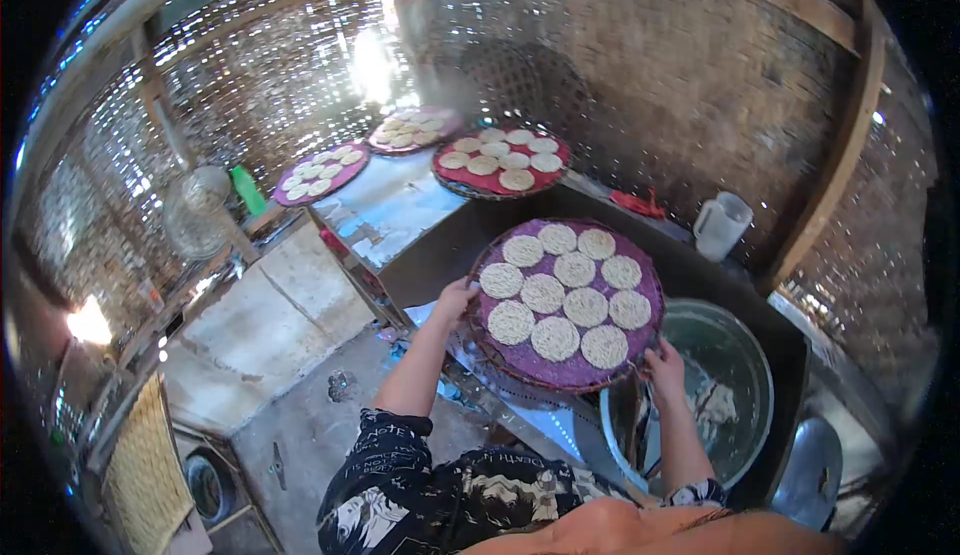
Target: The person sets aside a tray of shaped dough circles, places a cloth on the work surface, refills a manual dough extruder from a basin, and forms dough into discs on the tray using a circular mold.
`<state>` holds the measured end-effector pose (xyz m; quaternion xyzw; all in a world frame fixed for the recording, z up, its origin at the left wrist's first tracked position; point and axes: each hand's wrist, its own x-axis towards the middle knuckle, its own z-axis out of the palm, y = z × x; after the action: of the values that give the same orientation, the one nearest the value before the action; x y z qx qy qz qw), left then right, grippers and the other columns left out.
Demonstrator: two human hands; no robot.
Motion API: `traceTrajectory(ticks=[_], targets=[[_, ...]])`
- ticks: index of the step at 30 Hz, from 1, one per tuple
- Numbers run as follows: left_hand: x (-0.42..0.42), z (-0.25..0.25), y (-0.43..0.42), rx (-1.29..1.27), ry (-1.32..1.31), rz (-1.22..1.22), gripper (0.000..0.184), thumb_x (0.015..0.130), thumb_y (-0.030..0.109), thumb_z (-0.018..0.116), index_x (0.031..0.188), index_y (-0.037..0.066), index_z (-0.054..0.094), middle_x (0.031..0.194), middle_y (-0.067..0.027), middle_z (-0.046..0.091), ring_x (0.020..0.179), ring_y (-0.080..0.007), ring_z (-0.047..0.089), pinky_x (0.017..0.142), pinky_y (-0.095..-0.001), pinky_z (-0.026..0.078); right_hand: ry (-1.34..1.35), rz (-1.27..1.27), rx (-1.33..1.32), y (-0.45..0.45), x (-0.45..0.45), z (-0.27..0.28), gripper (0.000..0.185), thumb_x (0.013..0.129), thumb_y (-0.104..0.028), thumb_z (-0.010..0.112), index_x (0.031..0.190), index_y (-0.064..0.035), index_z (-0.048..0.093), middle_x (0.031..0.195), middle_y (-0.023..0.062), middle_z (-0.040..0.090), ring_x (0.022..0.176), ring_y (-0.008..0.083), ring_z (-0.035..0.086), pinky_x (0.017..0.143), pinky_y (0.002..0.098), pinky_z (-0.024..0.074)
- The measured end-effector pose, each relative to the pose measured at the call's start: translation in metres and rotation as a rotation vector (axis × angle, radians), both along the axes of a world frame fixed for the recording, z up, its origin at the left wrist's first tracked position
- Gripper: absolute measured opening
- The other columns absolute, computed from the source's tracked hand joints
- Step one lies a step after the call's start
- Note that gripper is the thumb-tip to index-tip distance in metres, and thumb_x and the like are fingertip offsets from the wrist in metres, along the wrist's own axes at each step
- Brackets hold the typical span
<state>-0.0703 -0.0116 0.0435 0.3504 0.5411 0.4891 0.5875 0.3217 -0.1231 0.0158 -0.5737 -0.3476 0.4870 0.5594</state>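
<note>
Between my two hands is a round tray (633, 237) with a purple surface and a dark rim, bearing several pale, round, textured discs (574, 270). My left hand (457, 302) is closed on the tray's left rim. At the lower right rim, my right hand (663, 367) grips the same tray. The fingers beneath the tray are partly hidden. The tray is held over a dark, box-like counter and partly overlaps a large green basin (755, 355) on the right.
Similar disc-laden trays stand at the back: a red one (560, 159), a purple one (285, 195) and a pinkish one (452, 117). A plastic jug (722, 225) and red cloth-like item (640, 204) sit near the woven wall. A woven mat (147, 465) leans lower left.
</note>
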Motion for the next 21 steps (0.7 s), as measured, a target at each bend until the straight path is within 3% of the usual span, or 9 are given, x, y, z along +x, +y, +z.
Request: traceTrajectory(ticks=[2,4,6,7,10,11,14,18,21], targets=[[-0.007,-0.014,0.004,0.075,-0.174,-0.105,0.045,0.085,0.012,0.053,0.127,0.006,0.041,0.11,-0.0062,0.056,0.092,-0.0159,0.056,0.075,-0.035,0.048,0.05,-0.041,-0.046,-0.003,-0.006,0.013,0.055,0.076,-0.006,0.06,0.126,-0.0055,0.038,0.073,0.0015,0.047,0.059,0.0106,0.05,0.046,0.0242,0.046],[-0.002,-0.002,-0.004,0.047,-0.104,-0.049,0.047,0.085,0.011,0.053,0.129,0.007,0.038,0.108,-0.0061,0.057,0.09,-0.0157,0.057,0.074,-0.0324,0.048,0.067,-0.081,-0.051,-0.002,-0.012,0.019,0.056,0.075,-0.005,0.061,0.126,-0.0062,0.038,0.077,0.0023,0.048,0.062,0.0118,0.05,0.048,0.0253,0.0463],[-0.011,-0.03,0.012,0.07,0.076,-0.001,0.05,0.084,0.01,0.054,0.13,0.008,0.036,0.107,-0.0067,0.058,0.088,-0.015,0.056,0.071,-0.0308,0.048,0.044,-0.124,-0.02,-0.004,-0.009,0.015,0.058,0.074,-0.003,0.061,0.127,-0.0071,0.037,0.083,0.0039,0.05,0.067,0.013,0.052,0.05,0.0261,0.0468],[-0.013,-0.037,0.017,0.086,0.15,0.016,0.051,0.083,0.01,0.054,0.13,0.008,0.036,0.106,-0.0068,0.058,0.088,-0.0148,0.056,0.07,-0.0305,0.047,0.039,-0.085,-0.042,-0.005,-0.007,0.017,0.056,0.074,-0.003,0.061,0.125,-0.0085,0.04,0.096,0.0059,0.05,0.077,0.0149,0.053,0.055,0.0277,0.0472],[-0.013,-0.027,0.014,0.219,0.464,0.076,0.053,0.082,0.012,0.057,0.13,0.007,0.035,0.104,-0.0083,0.059,0.084,-0.0148,0.056,0.068,-0.0296,0.047,-0.195,-0.104,-0.005,-0.004,-0.011,0.02,0.05,0.072,-0.004,0.062,0.119,-0.0098,0.047,0.101,0.0084,0.051,0.086,0.0187,0.053,0.066,0.0321,0.0473],[-0.02,-0.037,0.026,0.381,0.543,0.098,0.047,0.08,0.013,0.058,0.125,0.006,0.044,0.1,-0.0089,0.061,0.084,-0.0153,0.057,0.071,-0.0284,0.047,-0.593,-0.114,0.063,0.002,-0.005,0.009,0.042,0.07,-0.01,0.064,0.111,-0.0102,0.054,0.102,0.0112,0.052,0.093,0.0233,0.053,0.079,0.0344,0.0436],[-0.032,-0.02,0.045,0.357,0.737,-0.141,0.036,0.08,0.013,0.058,0.115,0.003,0.054,0.1,-0.0095,0.062,0.086,-0.0153,0.058,0.075,-0.0279,0.046,-1.127,-0.101,0.098,0.005,-0.006,0.018,0.034,0.069,-0.017,0.065,0.102,-0.0096,0.06,0.1,0.0137,0.054,0.095,0.0268,0.051,0.084,0.0333,0.0403],[-0.047,-0.027,0.07,0.568,0.94,-0.24,0.031,0.078,0.022,0.057,0.105,0.007,0.061,0.101,-0.0134,0.062,0.09,-0.0252,0.06,0.079,-0.0316,0.046,-1.069,-0.161,0.014,0.008,-0.018,0.03,0.032,0.069,-0.024,0.067,0.095,-0.0071,0.063,0.095,0.0133,0.056,0.087,0.0261,0.054,0.077,0.0329,0.0433],[-0.048,0.008,0.066,0.435,1.007,-0.352,0.03,0.076,0.029,0.056,0.099,0.012,0.064,0.096,-0.0157,0.061,0.089,-0.032,0.058,0.079,-0.0356,0.046,-1.181,-0.205,-0.029,0.01,-0.023,0.025,0.031,0.07,-0.024,0.066,0.095,-0.0057,0.064,0.096,0.0149,0.058,0.089,0.0264,0.055,0.076,0.0328,0.0439]])
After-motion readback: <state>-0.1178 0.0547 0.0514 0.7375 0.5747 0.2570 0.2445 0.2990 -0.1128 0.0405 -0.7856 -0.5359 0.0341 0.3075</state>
